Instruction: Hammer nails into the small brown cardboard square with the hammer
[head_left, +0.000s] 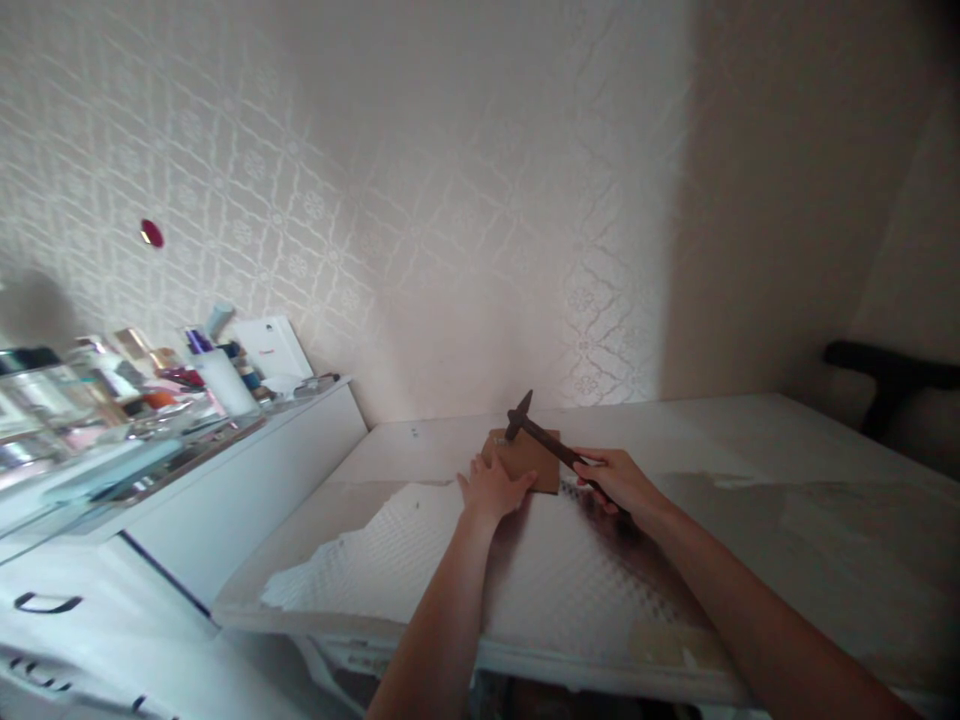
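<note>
A hammer (551, 443) is in my right hand (616, 482), whose fingers wrap round the lower part of its dark handle. Its metal head sits over the far part of a flat brown board (541, 465), which looks like cardboard or thin wood; whether head and board touch, I cannot tell. Small marks show on the board near the hammer head. My left hand (493, 487) lies on the board's near left part with fingers spread. Under the board and both hands is a white, bumpy textured sheet (397, 555) with a ragged left edge.
The white table (720, 425) meets a patterned wall at the back. To the left stands a white dresser (262, 485) crowded with bottles (225, 380), jars and a white box (274, 343). A dark armrest-like shape (889, 370) stands beyond the table's right side.
</note>
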